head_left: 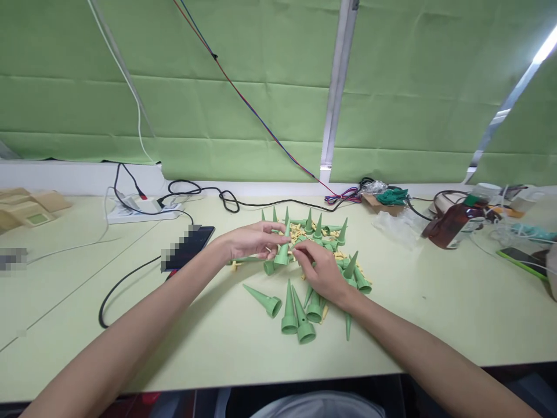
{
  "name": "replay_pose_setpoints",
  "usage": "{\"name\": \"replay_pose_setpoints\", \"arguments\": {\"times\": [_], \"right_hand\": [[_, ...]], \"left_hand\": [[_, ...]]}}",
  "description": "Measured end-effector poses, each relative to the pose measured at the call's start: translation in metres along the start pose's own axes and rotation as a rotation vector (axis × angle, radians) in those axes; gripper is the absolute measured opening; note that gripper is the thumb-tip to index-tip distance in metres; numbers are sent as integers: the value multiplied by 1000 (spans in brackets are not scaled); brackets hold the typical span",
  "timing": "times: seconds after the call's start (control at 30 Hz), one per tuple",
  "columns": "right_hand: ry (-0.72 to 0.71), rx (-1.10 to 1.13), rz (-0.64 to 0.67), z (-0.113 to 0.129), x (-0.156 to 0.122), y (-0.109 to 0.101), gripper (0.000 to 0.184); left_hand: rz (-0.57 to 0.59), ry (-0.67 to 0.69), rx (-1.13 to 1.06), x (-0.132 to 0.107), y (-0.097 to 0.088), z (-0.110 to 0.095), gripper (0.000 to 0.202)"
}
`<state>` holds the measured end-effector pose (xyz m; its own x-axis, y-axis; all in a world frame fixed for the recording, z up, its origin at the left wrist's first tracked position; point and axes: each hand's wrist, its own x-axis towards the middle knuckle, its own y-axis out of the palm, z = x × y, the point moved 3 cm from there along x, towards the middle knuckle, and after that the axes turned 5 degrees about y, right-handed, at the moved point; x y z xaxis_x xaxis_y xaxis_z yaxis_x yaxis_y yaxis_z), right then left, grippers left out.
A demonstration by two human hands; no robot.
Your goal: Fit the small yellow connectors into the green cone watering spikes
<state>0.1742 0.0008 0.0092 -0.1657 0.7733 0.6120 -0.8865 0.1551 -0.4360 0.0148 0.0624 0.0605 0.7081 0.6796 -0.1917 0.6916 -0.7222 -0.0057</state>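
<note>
My left hand (pixel 250 241) holds a green plastic cone spike (pixel 282 252) between thumb and fingers, its wide open end tilted down toward me. Close beside it on the right, my right hand (pixel 322 268) has thumb and forefinger pinched together; anything between those fingertips is too small to make out. Under and around both hands lies a pile of similar green cones with many small yellow pieces (pixel 299 233) among them. Some cones stand on their wide ends behind the hands. Nearer to me, a loose cone (pixel 264 301) and a pair of cones (pixel 289 313) lie on the table.
A phone-like dark device (pixel 191 247) with a black cable lies left of the pile on the pale table (pixel 195 354). Farther left is a white power strip (pixel 143 212). At right are a brown bottle (pixel 455 225), clear plastic bags (pixel 398 229) and a green-edged phone (pixel 522 262).
</note>
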Motion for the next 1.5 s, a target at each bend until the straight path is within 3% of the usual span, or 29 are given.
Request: {"name": "replay_pose_setpoints", "arguments": {"times": [0.13, 0.27, 0.57, 0.83, 1.17, 1.5], "right_hand": [[32, 15, 1, -4, 1, -1, 17], [40, -4, 9, -6, 1, -2, 16], [7, -9, 18, -3, 1, 0, 16], [-1, 11, 15, 0, 0, 0, 16], [-32, 8, 10, -3, 1, 0, 19], [19, -16, 19, -11, 3, -1, 23]], "left_hand": [[63, -49, -29, 17, -9, 0, 26], [106, 16, -52, 27, -15, 8, 25], [149, 48, -60, 30, -18, 25, 29], [157, 114, -40, 26, -14, 29, 28], [-14, 310, -24, 8, 2, 44, 26], [-167, 502, 334, -6, 18, 33, 29]]}}
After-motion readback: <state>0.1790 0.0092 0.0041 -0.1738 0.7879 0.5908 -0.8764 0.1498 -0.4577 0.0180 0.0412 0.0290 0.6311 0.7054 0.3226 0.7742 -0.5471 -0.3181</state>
